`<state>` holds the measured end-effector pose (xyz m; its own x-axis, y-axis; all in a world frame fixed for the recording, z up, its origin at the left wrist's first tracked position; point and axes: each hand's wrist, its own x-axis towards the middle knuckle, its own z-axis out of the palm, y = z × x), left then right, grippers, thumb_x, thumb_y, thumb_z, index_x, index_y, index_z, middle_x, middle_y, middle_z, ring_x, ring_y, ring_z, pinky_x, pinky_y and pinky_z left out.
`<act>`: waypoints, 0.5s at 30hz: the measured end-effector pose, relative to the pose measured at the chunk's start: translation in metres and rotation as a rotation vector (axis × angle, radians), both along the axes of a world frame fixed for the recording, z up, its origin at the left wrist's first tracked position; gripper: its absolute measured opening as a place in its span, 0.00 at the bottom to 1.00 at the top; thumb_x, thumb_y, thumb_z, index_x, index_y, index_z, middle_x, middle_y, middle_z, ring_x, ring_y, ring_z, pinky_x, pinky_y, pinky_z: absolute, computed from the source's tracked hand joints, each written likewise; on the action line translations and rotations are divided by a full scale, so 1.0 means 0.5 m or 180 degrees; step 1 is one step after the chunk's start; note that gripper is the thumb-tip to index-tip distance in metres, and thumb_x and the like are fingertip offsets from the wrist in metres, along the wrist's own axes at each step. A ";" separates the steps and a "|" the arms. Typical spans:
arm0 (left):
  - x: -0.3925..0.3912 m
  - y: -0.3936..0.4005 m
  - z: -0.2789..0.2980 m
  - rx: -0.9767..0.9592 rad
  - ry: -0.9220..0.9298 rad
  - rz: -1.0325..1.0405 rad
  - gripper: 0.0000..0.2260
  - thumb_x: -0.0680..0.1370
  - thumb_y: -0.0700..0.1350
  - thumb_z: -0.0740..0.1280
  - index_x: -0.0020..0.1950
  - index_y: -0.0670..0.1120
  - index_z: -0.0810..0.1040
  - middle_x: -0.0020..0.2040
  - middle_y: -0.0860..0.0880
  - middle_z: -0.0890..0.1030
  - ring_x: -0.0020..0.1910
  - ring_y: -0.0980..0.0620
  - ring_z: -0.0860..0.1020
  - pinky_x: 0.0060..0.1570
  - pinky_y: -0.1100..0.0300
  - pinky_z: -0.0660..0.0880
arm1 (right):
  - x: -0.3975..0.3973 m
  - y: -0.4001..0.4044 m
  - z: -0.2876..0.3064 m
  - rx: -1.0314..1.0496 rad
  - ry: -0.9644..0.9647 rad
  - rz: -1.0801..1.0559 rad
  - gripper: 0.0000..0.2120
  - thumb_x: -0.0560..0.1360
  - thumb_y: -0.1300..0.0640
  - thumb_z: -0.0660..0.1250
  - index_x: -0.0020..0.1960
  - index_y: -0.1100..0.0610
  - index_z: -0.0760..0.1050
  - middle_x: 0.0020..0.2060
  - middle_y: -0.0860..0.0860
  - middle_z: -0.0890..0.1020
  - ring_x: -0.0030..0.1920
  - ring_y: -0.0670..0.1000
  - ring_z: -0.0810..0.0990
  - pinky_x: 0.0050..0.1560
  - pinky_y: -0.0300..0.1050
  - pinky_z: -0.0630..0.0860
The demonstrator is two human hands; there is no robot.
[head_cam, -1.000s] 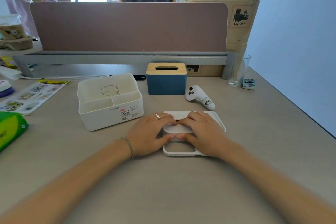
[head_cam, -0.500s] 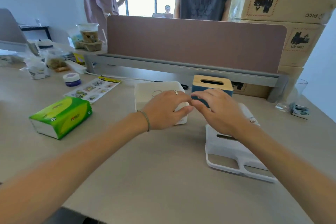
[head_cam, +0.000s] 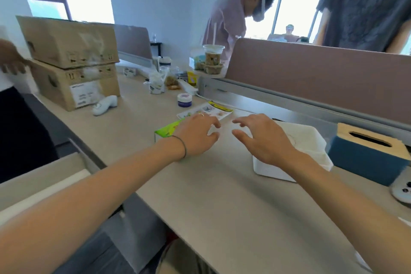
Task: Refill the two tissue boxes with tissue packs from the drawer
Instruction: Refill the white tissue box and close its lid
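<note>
Both hands open; green tissue pack points toward them.

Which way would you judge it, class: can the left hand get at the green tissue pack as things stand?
Probably yes. The left hand, open and empty, is already right over the green tissue pack, with nothing between them; the right hand is off to the side.

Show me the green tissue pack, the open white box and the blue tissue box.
green tissue pack (head_cam: pixel 167 129): head view, its visible top face.
open white box (head_cam: pixel 311 138): head view, far rim.
blue tissue box (head_cam: pixel 364 162): head view, blue front side.
</note>
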<state>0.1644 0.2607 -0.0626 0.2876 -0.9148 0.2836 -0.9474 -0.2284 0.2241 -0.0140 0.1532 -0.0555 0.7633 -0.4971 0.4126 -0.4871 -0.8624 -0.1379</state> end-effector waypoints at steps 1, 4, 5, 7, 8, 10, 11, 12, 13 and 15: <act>0.021 0.002 -0.007 0.0092 0.0005 0.0204 0.17 0.80 0.56 0.61 0.68 0.55 0.75 0.70 0.48 0.75 0.68 0.46 0.72 0.63 0.52 0.70 | 0.021 -0.002 -0.002 0.0017 0.0007 0.0047 0.21 0.80 0.41 0.59 0.68 0.48 0.75 0.62 0.49 0.81 0.63 0.52 0.74 0.62 0.51 0.71; 0.080 0.003 -0.035 0.0446 -0.0040 0.0753 0.24 0.77 0.62 0.60 0.71 0.55 0.71 0.73 0.46 0.71 0.71 0.44 0.69 0.66 0.48 0.70 | 0.073 -0.010 -0.013 0.0119 -0.0005 0.0177 0.20 0.80 0.43 0.61 0.68 0.49 0.75 0.60 0.50 0.82 0.63 0.53 0.74 0.62 0.52 0.72; 0.094 0.005 -0.046 0.0586 -0.0037 0.0909 0.27 0.76 0.65 0.60 0.72 0.55 0.69 0.74 0.45 0.69 0.72 0.43 0.68 0.67 0.47 0.69 | 0.085 -0.012 -0.018 0.0149 -0.0006 0.0223 0.19 0.80 0.44 0.61 0.68 0.49 0.75 0.59 0.50 0.82 0.63 0.53 0.75 0.61 0.52 0.72; 0.112 0.008 -0.068 0.0830 -0.0011 0.1126 0.34 0.73 0.69 0.60 0.75 0.55 0.64 0.77 0.43 0.64 0.74 0.42 0.64 0.68 0.45 0.67 | 0.102 -0.015 -0.031 0.0205 -0.0015 0.0312 0.19 0.79 0.45 0.63 0.68 0.49 0.76 0.58 0.50 0.83 0.62 0.53 0.75 0.61 0.51 0.73; 0.118 0.008 -0.077 0.0897 -0.0004 0.1182 0.37 0.72 0.70 0.60 0.76 0.56 0.61 0.78 0.42 0.62 0.75 0.41 0.63 0.68 0.44 0.66 | 0.107 -0.017 -0.036 0.0232 -0.0022 0.0347 0.19 0.79 0.45 0.63 0.68 0.49 0.76 0.57 0.49 0.83 0.63 0.53 0.74 0.61 0.51 0.73; 0.129 0.005 -0.092 0.0915 0.0048 0.1261 0.41 0.70 0.71 0.62 0.79 0.57 0.54 0.79 0.41 0.60 0.77 0.41 0.60 0.69 0.42 0.64 | 0.112 -0.024 -0.046 0.0279 -0.0030 0.0384 0.19 0.79 0.46 0.64 0.68 0.48 0.75 0.58 0.48 0.82 0.63 0.52 0.74 0.62 0.52 0.73; 0.134 0.003 -0.096 0.0901 0.0114 0.1301 0.42 0.70 0.71 0.63 0.79 0.57 0.52 0.78 0.41 0.61 0.77 0.41 0.60 0.69 0.42 0.65 | 0.113 -0.028 -0.050 0.0292 -0.0026 0.0394 0.19 0.79 0.46 0.64 0.68 0.48 0.75 0.58 0.48 0.82 0.63 0.51 0.74 0.62 0.51 0.73; 0.140 0.002 -0.099 0.0880 0.0194 0.1331 0.43 0.69 0.71 0.63 0.79 0.57 0.51 0.78 0.41 0.62 0.77 0.41 0.61 0.68 0.43 0.66 | 0.112 -0.034 -0.053 0.0297 -0.0021 0.0396 0.19 0.79 0.46 0.64 0.68 0.48 0.75 0.59 0.48 0.82 0.63 0.51 0.74 0.63 0.50 0.72; 0.147 0.000 -0.102 0.0856 0.0275 0.1347 0.43 0.69 0.70 0.64 0.79 0.57 0.52 0.76 0.41 0.64 0.76 0.41 0.62 0.67 0.44 0.68 | 0.111 -0.040 -0.056 0.0296 -0.0020 0.0390 0.19 0.79 0.47 0.64 0.68 0.48 0.75 0.59 0.47 0.81 0.63 0.50 0.73 0.63 0.50 0.72; 0.156 -0.003 -0.103 0.0780 0.0425 0.1346 0.43 0.69 0.68 0.67 0.78 0.56 0.54 0.73 0.42 0.67 0.73 0.41 0.66 0.64 0.46 0.71 | 0.108 -0.052 -0.058 0.0273 -0.0034 0.0357 0.19 0.78 0.48 0.65 0.68 0.48 0.76 0.60 0.48 0.81 0.63 0.50 0.73 0.64 0.49 0.71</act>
<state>0.2424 0.2594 -0.1140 0.6664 -0.7455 0.0105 -0.7274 -0.6470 0.2288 0.0398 0.1273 -0.0846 0.8118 -0.4427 0.3807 -0.3865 -0.8962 -0.2180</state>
